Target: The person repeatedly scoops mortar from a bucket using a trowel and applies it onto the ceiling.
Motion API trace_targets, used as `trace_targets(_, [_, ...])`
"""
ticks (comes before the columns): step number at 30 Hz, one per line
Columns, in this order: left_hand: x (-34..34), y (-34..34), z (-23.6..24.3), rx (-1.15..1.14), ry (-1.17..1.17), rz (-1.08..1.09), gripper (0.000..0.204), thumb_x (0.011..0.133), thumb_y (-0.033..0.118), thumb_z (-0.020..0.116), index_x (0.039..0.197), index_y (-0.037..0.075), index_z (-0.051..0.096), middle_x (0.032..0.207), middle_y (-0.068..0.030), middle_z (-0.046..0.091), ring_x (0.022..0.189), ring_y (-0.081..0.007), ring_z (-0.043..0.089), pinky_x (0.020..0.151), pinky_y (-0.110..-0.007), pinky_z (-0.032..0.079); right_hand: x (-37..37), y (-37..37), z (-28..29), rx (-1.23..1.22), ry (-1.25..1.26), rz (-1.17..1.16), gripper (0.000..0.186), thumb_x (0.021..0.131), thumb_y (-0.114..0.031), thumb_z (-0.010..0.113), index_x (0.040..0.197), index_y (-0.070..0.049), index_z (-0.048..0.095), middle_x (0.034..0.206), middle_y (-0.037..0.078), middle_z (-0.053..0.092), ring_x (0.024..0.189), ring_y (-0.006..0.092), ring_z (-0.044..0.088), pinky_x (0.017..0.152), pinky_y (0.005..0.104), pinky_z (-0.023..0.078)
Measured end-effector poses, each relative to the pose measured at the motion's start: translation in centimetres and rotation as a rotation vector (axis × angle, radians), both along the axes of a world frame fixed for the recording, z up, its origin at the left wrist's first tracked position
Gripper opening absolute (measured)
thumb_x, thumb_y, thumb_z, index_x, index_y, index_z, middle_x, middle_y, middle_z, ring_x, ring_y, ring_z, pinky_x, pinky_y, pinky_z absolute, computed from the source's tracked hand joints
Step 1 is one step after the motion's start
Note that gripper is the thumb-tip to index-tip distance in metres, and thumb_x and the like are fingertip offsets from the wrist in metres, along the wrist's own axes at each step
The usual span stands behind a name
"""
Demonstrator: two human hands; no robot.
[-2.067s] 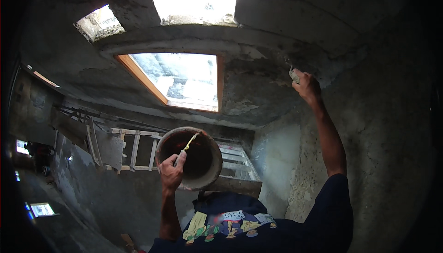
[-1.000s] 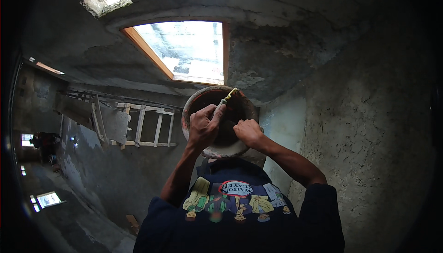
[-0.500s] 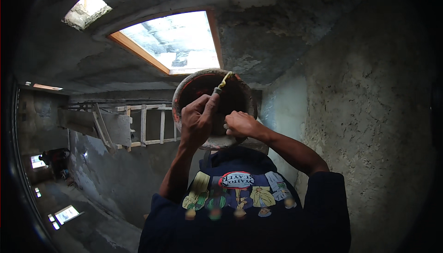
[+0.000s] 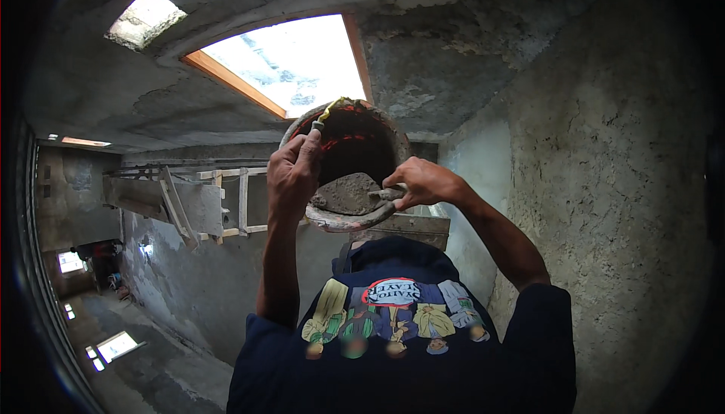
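A bucket (image 4: 396, 138) crusted with dried mortar, reddish inside, is tilted with its mouth toward me. My left hand (image 4: 293, 172) is closed around the bucket's handle, whose yellow cord (image 4: 329, 110) runs up to the far rim. At the near right of the mouth, my right hand (image 4: 429, 181) grips what looks like a trowel (image 4: 384, 194) by its grey, mortar-coated handle. Wet grey mortar (image 4: 346, 193) shows beside it inside the bucket. The trowel's blade cannot be told apart from the mortar.
Just beyond the bucket is a wood-framed window opening (image 4: 291, 59). A wooden board (image 4: 408, 227) lies under the bucket's near side. To the left stands timber scaffolding (image 4: 243, 201) with planks (image 4: 136, 196). A rough plastered wall (image 4: 596, 210) rises on the right.
The bucket has tipped toward me, bringing the mortar into view. My left hand has moved left and up with the handle; my right hand has moved right, exposing the trowel's handle.
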State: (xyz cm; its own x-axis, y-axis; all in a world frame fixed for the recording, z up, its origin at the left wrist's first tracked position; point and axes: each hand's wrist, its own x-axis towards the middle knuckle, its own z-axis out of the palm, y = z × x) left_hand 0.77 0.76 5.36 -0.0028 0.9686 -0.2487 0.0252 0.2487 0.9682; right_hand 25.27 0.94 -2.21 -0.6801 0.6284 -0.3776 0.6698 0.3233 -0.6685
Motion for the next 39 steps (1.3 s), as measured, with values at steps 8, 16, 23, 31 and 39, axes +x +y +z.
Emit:
trace_targets(8, [-0.5, 0.1, -2.7, -0.031, 0.146, -0.009, 0.043, 0.099, 0.03, 0.057, 0.066, 0.002, 0.052, 0.055, 0.0051, 0.038, 0.053, -0.0035, 0.033, 0.045, -0.027, 0.027, 4.6, 0.5, -0.4, -0.19, 0.237, -0.11, 0.05, 0.068, -0.024, 0.078, 0.112, -0.004, 0.07, 0.088, 0.015, 0.073, 0.072, 0.015, 0.065, 0.07, 0.0312, 0.052])
trace_targets(16, [-1.9, 0.8, -6.0, 0.064, 0.347, 0.005, 0.044, 0.097, 0.033, 0.059, 0.071, -0.002, 0.057, 0.054, 0.0003, 0.039, 0.055, -0.0054, 0.037, 0.048, -0.029, 0.032, 14.0, -0.7, -0.7, -0.198, 0.018, -0.297, 0.052, 0.066, -0.033, 0.083, 0.109, -0.007, 0.072, 0.095, 0.013, 0.073, 0.081, 0.0185, 0.069, 0.075, 0.0309, 0.054])
trace_targets(23, [-3.7, 0.4, -6.9, -0.005, 0.482, 0.072, 0.05, 0.095, 0.037, 0.06, 0.065, -0.001, 0.051, 0.056, 0.003, 0.037, 0.057, -0.0056, 0.033, 0.049, -0.028, 0.029, 18.3, 1.2, -0.9, -0.543, -0.189, -0.223, 0.047, 0.073, -0.034, 0.081, 0.111, -0.008, 0.072, 0.076, 0.005, 0.07, 0.062, 0.0115, 0.059, 0.056, 0.0283, 0.05])
trace_targets(31, [-6.5, -1.0, -8.0, -0.041, 0.512, 0.244, 0.051, 0.096, 0.035, 0.061, 0.061, 0.001, 0.047, 0.055, 0.0042, 0.037, 0.055, -0.0048, 0.033, 0.047, -0.029, 0.027, 21.7, 17.6, -5.2, -0.694, -0.176, -0.319, 0.027, 0.085, -0.027, 0.072, 0.106, -0.008, 0.072, 0.078, 0.003, 0.068, 0.063, 0.0119, 0.059, 0.055, 0.0308, 0.049])
trace_targets(39, [-7.9, -3.8, -7.9, -0.11, 0.443, 0.383, 0.049, 0.098, 0.034, 0.059, 0.061, 0.005, 0.047, 0.055, 0.0054, 0.038, 0.052, -0.0042, 0.032, 0.047, -0.027, 0.026, 19.3, 33.3, -6.6, 0.092, -0.407, -0.299, 0.053, 0.071, -0.051, 0.079, 0.099, -0.006, 0.075, 0.079, 0.011, 0.071, 0.068, 0.0245, 0.068, 0.062, 0.0443, 0.054])
